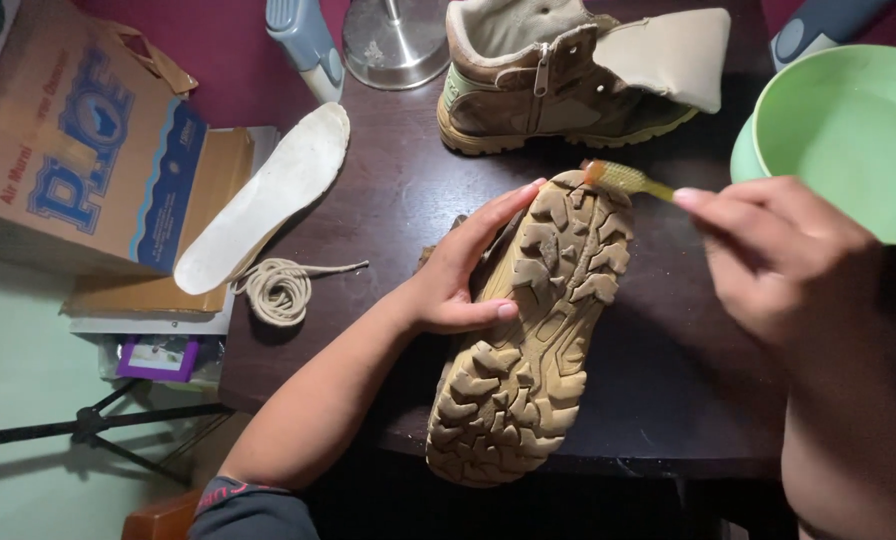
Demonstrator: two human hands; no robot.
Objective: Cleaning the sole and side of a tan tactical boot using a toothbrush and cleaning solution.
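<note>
Left hand grips the boot (sole up, on the table), fingers spread; right hand pinches a toothbrush at the toe; green bowl holds water.

One head-worn camera looks steeply down from close above a dark table. An upturned boot fills the centre of the frame, a cardboard box the upper left, a green bowl the upper right. Floor shows at lower left.
</note>
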